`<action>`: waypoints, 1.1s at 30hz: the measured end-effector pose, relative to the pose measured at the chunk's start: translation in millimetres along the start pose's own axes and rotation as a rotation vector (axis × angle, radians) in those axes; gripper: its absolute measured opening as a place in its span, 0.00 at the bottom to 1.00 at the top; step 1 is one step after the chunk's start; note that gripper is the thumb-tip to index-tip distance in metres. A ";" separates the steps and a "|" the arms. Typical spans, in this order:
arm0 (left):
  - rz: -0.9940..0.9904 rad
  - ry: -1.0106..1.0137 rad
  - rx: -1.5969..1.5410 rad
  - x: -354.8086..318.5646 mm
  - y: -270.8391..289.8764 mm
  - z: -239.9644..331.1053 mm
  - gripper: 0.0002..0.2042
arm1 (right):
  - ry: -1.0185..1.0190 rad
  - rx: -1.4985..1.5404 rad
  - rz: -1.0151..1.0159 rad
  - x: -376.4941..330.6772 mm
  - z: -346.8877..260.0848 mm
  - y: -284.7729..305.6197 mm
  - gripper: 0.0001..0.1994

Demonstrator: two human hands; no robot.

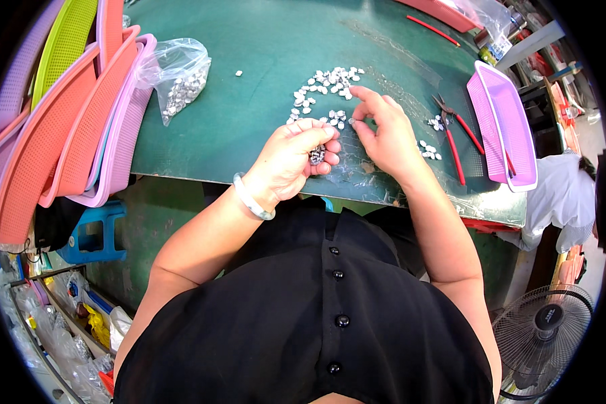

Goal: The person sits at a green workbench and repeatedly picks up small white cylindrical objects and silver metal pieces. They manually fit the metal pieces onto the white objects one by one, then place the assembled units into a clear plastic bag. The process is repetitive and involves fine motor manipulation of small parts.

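My left hand, with a pale bangle on its wrist, is closed around several small silvery metal pieces. They show between its thumb and curled fingers, just over the table's near edge. To its right, my right hand hovers at the scattered pieces with thumb and forefinger apart. One small piece lies by the thumb tip; I see nothing gripped. Loose silvery-white pieces spread in a curved band beyond both hands. A smaller cluster lies between the hands, partly hidden by the left one.
Red-handled cutting pliers and a lilac basket sit at the right of the green table. A clear bag of pieces and stacked plastic baskets stand left. A blue stool, a fan and another person's sleeve surround the table.
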State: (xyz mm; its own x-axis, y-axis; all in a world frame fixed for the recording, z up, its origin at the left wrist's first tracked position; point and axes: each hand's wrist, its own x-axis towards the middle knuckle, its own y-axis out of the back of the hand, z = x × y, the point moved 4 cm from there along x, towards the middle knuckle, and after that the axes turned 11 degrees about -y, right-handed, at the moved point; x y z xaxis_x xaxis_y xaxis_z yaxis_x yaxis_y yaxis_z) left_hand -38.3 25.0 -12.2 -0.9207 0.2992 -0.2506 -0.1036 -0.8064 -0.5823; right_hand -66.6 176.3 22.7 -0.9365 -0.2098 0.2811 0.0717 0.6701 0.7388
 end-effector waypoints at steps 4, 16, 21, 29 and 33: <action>0.009 -0.007 0.035 1.4 -3.9 1.2 0.06 | -0.039 0.219 -0.027 -6.9 -10.5 8.2 0.23; -0.041 -0.001 0.057 -0.2 -6.8 -0.7 0.05 | -0.042 0.453 -0.067 -20.1 -15.7 6.4 0.23; -0.032 0.002 0.052 -0.3 -7.8 -0.1 0.05 | -0.145 0.596 -0.088 -21.3 -8.7 2.0 0.22; -0.034 -0.005 0.065 -0.5 -6.7 -2.1 0.05 | -0.321 0.715 -0.170 -22.1 -7.9 -1.1 0.22; -0.038 -0.006 0.063 -1.5 -7.7 -2.1 0.06 | -0.348 0.756 -0.162 -22.4 -7.7 -2.0 0.22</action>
State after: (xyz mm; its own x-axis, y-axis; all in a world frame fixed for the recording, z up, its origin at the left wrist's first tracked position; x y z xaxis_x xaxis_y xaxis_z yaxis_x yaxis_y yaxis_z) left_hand -35.4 31.8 -9.0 -0.9178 0.3273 -0.2248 -0.1617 -0.8251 -0.5413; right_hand -43.1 174.2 19.7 -0.9766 -0.1958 -0.0887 -0.2050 0.9725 0.1106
